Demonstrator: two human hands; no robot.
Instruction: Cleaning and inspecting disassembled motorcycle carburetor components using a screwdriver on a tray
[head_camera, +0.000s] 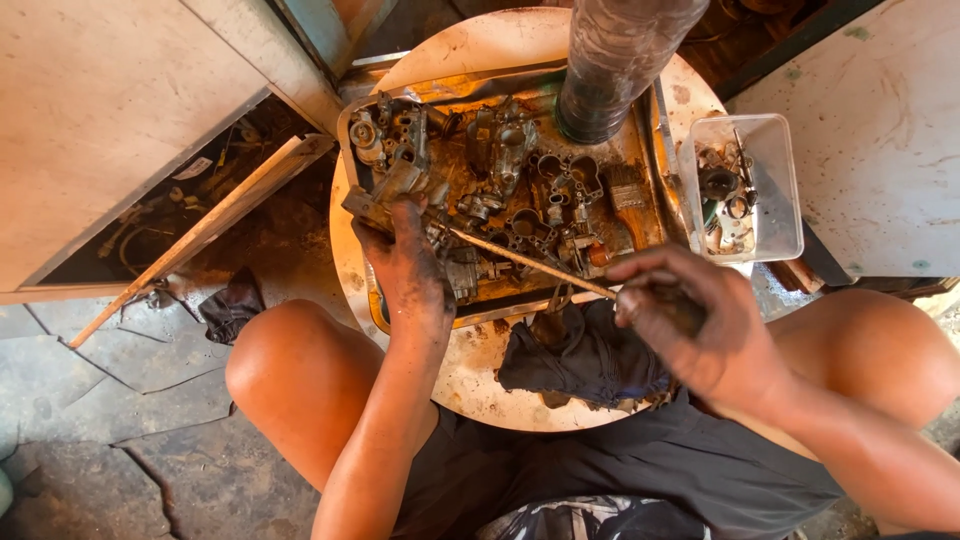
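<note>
The right hand has a closed grip on the butt end of a thin rod, fingers curled tight round it. The rod runs up and left from there, over the tray edge, with its tip down among the greasy parts next to the left hand. That hand lies palm down on a grimy carburetor part at the tray's left side, fingers bent over it. Looks like a holding grip, though how much of the part is really pinched can't be made out, since the hand covers it.

The tray is a shallow metal one, rusty and oily, full of carburetor bodies and small bits. A worn brush lies at its right side. A dark plastic bottle stands at the tray's top edge.

The tray sits on a small round desk. Just below the tray, between the two hands, a dark rag is bunched up on the desk. Right of the tray a clear plastic box holds more small metal pieces.

The person's bare knees are either side of the desk. A wooden stick leans at the left, and another rag lies on the cracked floor.
</note>
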